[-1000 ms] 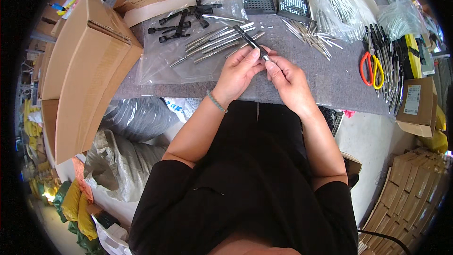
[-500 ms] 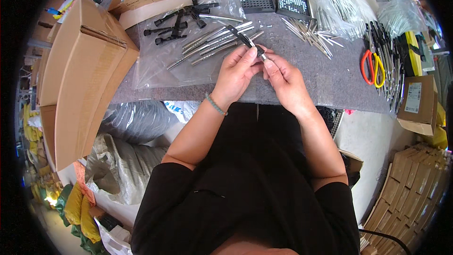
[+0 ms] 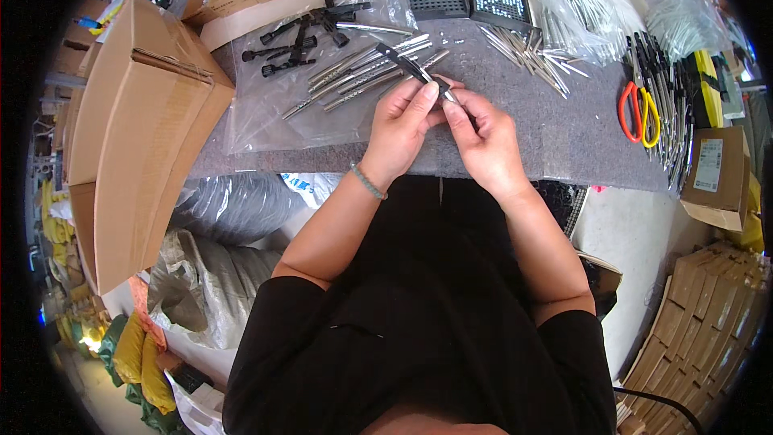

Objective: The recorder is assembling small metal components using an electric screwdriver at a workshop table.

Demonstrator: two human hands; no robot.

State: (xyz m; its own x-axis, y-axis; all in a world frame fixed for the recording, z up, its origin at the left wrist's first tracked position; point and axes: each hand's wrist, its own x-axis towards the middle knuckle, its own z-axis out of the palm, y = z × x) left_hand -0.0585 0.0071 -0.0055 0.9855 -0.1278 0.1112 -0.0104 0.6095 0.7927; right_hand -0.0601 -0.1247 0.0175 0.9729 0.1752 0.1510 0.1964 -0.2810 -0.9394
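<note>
Over the front part of the grey mat, my left hand (image 3: 403,117) and my right hand (image 3: 487,133) meet with thumbs and fingertips pinched. Between them they grip a slim black-and-silver tool part (image 3: 401,60), slanting from far left to near right. The left thumb presses on its black middle; the right thumb and fingers pinch its silvery near end, mostly hidden by the fingertips. Just left of it, perforated metal tubes (image 3: 346,80) lie in a loose pile on a clear plastic bag (image 3: 262,121). Black plastic fittings with knobs (image 3: 302,36) lie beyond the tubes.
A tall cardboard box (image 3: 153,137) stands at the left edge. Two black trays (image 3: 435,8) of small metal pieces sit at the back. Thin metal rods (image 3: 527,60), scissors with red and yellow handles (image 3: 638,113) and bagged rods (image 3: 580,12) lie to the right.
The tool part's far end has shifted slightly left, and it has turned a little in my fingers. Both hands keep hold of it at nearly the same spot.
</note>
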